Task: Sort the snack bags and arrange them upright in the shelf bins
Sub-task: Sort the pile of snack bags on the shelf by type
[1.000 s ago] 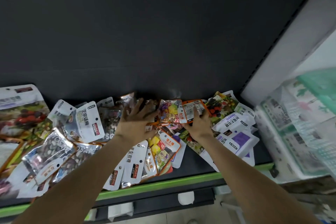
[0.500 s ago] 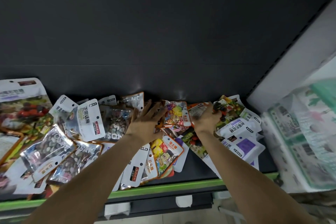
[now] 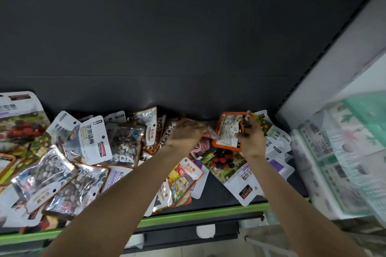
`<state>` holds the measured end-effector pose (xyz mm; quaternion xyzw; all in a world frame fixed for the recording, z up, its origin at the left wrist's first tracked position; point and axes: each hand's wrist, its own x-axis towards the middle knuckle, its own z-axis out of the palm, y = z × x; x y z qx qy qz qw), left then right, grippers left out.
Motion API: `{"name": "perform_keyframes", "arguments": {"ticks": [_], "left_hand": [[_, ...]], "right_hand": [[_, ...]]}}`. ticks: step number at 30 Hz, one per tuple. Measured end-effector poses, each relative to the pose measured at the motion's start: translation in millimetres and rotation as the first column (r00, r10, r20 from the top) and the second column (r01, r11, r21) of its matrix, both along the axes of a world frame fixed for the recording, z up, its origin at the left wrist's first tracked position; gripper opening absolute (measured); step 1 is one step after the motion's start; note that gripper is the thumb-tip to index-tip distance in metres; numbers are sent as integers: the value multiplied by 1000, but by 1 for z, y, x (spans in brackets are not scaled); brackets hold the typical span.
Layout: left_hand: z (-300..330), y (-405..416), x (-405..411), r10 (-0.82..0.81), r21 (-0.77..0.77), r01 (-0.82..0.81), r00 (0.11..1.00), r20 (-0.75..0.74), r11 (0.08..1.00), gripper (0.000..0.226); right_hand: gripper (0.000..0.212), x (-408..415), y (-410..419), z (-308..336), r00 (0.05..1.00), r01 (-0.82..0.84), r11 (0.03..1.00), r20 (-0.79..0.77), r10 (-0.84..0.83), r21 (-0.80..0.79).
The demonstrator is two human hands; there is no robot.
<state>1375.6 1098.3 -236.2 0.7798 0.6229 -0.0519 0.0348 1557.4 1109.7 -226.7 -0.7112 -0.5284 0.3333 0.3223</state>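
Note:
Several snack bags lie in a loose heap along the dark shelf point(image 3: 219, 185). My right hand point(image 3: 250, 137) pinches an orange-edged bag point(image 3: 227, 131) by its right edge, its printed white back facing me, lifted off the heap near the shelf's back wall. My left hand point(image 3: 186, 133) curls over a clear candy bag point(image 3: 208, 131) just left of it; what its fingers hold is partly hidden. A fruit-print bag point(image 3: 223, 162) lies under my right wrist. A white plum bag point(image 3: 94, 140) and a stone-candy bag point(image 3: 125, 144) lie to the left.
The shelf's green front lip point(image 3: 188, 218) runs below the bags. A dark back panel point(image 3: 167, 37) rises behind them. A white upright point(image 3: 334, 73) bounds the shelf on the right, with pale plastic-wrapped packs point(image 3: 338, 162) beyond it. A large fruit-print bag point(image 3: 18, 127) lies far left.
My right hand has picked the orange-edged bag up from the heap and turned its back toward me. My left hand moved right and curled onto the clear candy bag.

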Motion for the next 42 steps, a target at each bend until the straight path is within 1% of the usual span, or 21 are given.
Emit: {"name": "perform_keyframes", "arguments": {"ticks": [3,4,6,8,10,12,13,15,17,18,20,22,24,25,27,29,33,35,37,39,42], "left_hand": [[22,-6,12,152,-27,-150,955,254,988,36],[26,-8,12,179,11,-193,927,329,981,38],[40,-17,-1,109,270,-244,895,432,932,40],[44,-31,-27,15,435,-274,859,511,858,29],[44,-47,-56,3,497,-328,837,548,804,29],[47,-60,-83,59,509,-430,803,593,746,36],[46,-65,-95,77,522,-462,797,599,717,41],[41,-73,-114,61,617,-406,863,501,674,41],[33,-83,-127,1,711,-210,959,282,671,42],[27,-87,-133,-24,714,-111,984,176,692,46],[20,-95,-136,-39,603,-3,998,57,798,59],[16,-104,-130,1,319,-21,998,63,947,61],[11,-108,-126,124,37,-128,987,98,991,60],[8,-108,-124,182,-34,-180,979,94,983,66],[7,-102,-116,234,-29,-232,969,84,972,78],[9,-92,-103,202,30,-205,976,81,978,84],[7,-74,-84,128,-43,-125,987,96,991,91],[0,-69,-80,131,-93,-126,990,49,988,97],[-5,-68,-77,144,-90,-141,989,25,986,101],[-6,-68,-76,153,-74,-151,988,30,986,102],[-6,-69,-75,173,-76,-170,984,32,983,103]], "right_hand": [[54,5,0,2,997,43,999,-72,-40,29],[51,4,-1,3,991,64,997,-118,-58,48],[47,-4,-3,6,970,79,993,-235,-58,83],[44,-21,-5,12,932,43,996,-363,-10,82],[45,-47,-9,17,873,-25,999,-486,44,46],[47,-77,-16,19,823,-111,994,-559,101,15],[47,-92,-20,18,810,-157,988,-570,135,11],[52,-117,-27,13,819,-243,970,-539,196,-17],[60,-135,-32,7,843,-327,944,-466,269,-48],[60,-142,-32,4,865,-378,924,-378,330,-58],[56,-153,-33,1,893,-445,892,-110,436,-76],[52,-160,-32,1,843,-529,847,88,531,-39],[48,-159,-30,0,766,-616,787,206,609,-36],[45,-155,-30,-1,751,-629,777,238,615,-24],[38,-139,-27,-9,780,-582,813,298,551,19],[40,-117,-23,-22,799,-515,856,382,465,36],[63,-86,-19,-37,807,-391,884,366,463,-256],[63,-81,-20,-42,799,-390,871,360,482,-300],[45,-79,-19,-43,806,-391,896,393,443,-208],[31,-77,-19,-35,854,-375,924,358,377,-78],[31,-70,-18,-15,878,-405,914,296,378,34]]}}
